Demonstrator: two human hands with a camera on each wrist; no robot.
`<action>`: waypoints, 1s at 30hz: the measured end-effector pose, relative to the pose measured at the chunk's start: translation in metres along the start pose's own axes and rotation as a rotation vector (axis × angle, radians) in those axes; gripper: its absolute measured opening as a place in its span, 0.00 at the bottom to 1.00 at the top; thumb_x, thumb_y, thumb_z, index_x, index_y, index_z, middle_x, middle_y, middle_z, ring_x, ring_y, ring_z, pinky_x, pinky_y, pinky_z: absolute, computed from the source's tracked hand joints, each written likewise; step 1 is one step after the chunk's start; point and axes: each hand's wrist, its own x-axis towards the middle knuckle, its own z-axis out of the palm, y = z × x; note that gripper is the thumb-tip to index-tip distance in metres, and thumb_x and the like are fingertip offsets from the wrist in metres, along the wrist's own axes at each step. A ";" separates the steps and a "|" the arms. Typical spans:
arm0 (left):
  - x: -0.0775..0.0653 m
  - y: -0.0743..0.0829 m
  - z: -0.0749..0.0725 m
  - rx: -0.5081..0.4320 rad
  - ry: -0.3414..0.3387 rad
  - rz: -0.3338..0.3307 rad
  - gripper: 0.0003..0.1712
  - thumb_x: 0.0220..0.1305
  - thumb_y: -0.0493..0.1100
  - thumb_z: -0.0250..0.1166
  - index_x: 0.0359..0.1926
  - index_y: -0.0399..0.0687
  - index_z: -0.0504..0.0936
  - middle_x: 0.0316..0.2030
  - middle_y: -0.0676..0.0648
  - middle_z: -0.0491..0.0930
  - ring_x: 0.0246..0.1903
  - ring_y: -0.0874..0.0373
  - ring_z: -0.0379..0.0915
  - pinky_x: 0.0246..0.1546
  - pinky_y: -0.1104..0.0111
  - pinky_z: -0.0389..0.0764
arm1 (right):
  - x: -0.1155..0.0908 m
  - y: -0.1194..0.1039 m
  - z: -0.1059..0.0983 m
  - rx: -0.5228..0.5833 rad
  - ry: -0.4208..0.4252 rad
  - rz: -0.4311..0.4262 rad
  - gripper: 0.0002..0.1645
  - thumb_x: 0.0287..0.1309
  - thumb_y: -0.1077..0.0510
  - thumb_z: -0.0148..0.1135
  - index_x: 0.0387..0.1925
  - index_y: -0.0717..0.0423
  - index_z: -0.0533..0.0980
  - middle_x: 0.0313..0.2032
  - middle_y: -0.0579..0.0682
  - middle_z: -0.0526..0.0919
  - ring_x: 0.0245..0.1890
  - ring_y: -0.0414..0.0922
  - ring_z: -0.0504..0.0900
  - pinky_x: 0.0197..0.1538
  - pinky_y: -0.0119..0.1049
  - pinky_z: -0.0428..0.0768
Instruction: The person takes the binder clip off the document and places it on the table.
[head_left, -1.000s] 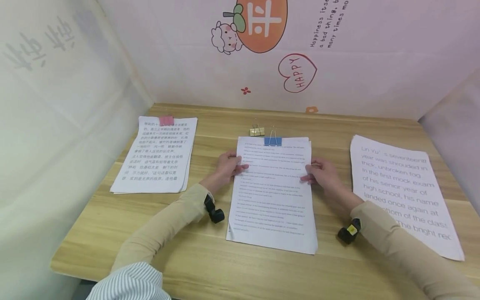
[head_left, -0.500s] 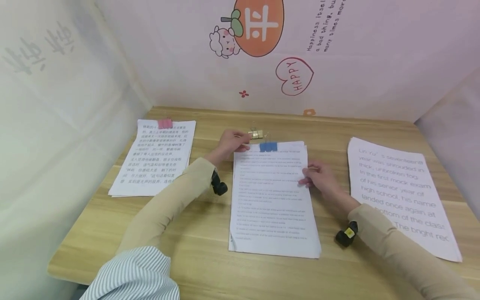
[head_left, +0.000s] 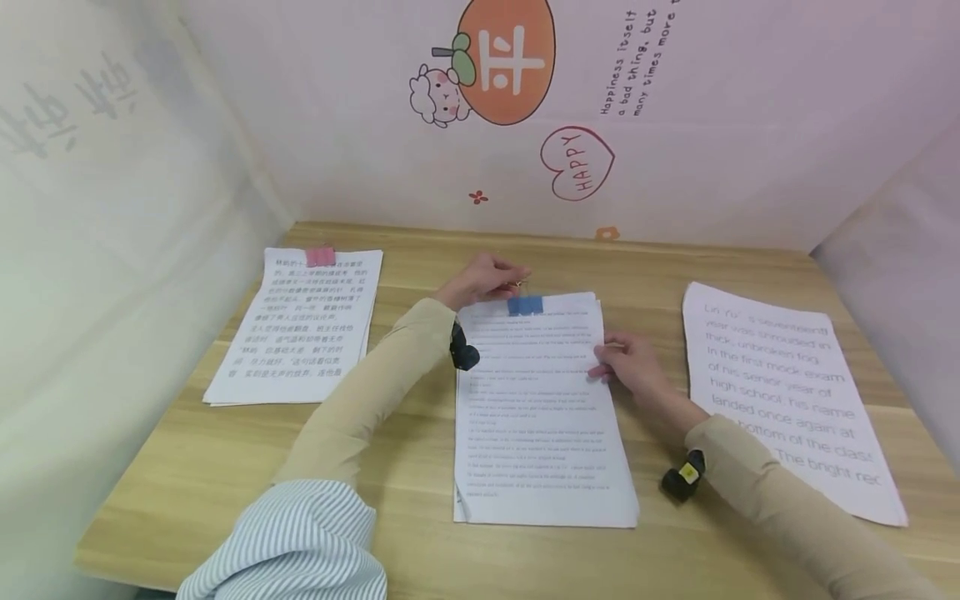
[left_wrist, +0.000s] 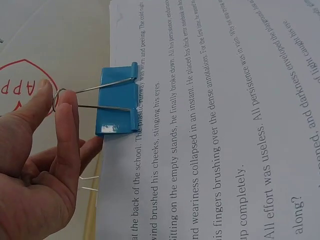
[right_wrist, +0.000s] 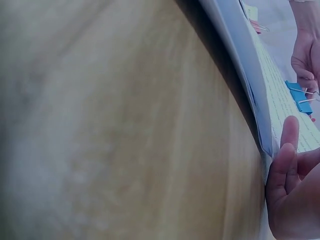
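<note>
1 paper stack mid-table. L hand reaches to its top edge, thumb + finger clamped on wire handle of blue clip. R hand at stack's R edge, fingers bent, touching; can't tell if pinching. Blue clip grips stack's top; pink clip grips 2nd stack, table's L side.

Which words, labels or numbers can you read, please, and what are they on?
"平": orange fruit on the wall.
"HAPPY": red heart.
"Happiness itself… a bad thing, but… many times more…": wall.
"Lin Yu's seventeenth year was shrouded in thick, unbroken fog…": right stack, abridged.
"All effort was useless…": middle stack, abridged.
Too small or blurred: most of the left stack, left-wall marks, yellow label.
</note>
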 end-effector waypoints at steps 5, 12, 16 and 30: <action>0.005 -0.005 -0.003 0.010 -0.017 0.004 0.26 0.59 0.48 0.65 0.56 0.40 0.76 0.40 0.41 0.82 0.24 0.62 0.77 0.27 0.77 0.78 | -0.001 0.000 0.002 0.007 0.002 0.028 0.20 0.66 0.60 0.48 0.55 0.68 0.67 0.36 0.55 0.83 0.24 0.33 0.82 0.29 0.26 0.78; 0.006 -0.008 -0.003 0.076 -0.040 0.042 0.21 0.60 0.45 0.64 0.51 0.38 0.79 0.39 0.39 0.83 0.25 0.62 0.77 0.29 0.76 0.80 | 0.000 0.000 0.002 0.014 0.002 0.038 0.20 0.66 0.60 0.48 0.55 0.67 0.66 0.33 0.47 0.82 0.24 0.33 0.82 0.30 0.26 0.78; 0.005 -0.009 0.000 0.054 -0.025 0.049 0.20 0.60 0.45 0.65 0.51 0.39 0.80 0.42 0.37 0.82 0.25 0.62 0.76 0.29 0.77 0.78 | 0.000 -0.001 0.002 -0.001 0.003 0.042 0.20 0.66 0.60 0.48 0.55 0.67 0.66 0.30 0.44 0.81 0.24 0.32 0.80 0.30 0.26 0.78; 0.003 -0.008 0.002 -0.005 0.009 0.053 0.20 0.61 0.43 0.63 0.52 0.37 0.78 0.34 0.43 0.81 0.24 0.64 0.72 0.26 0.79 0.75 | 0.001 -0.003 0.002 -0.063 -0.014 0.062 0.18 0.66 0.60 0.48 0.52 0.67 0.68 0.34 0.51 0.81 0.24 0.32 0.80 0.31 0.25 0.78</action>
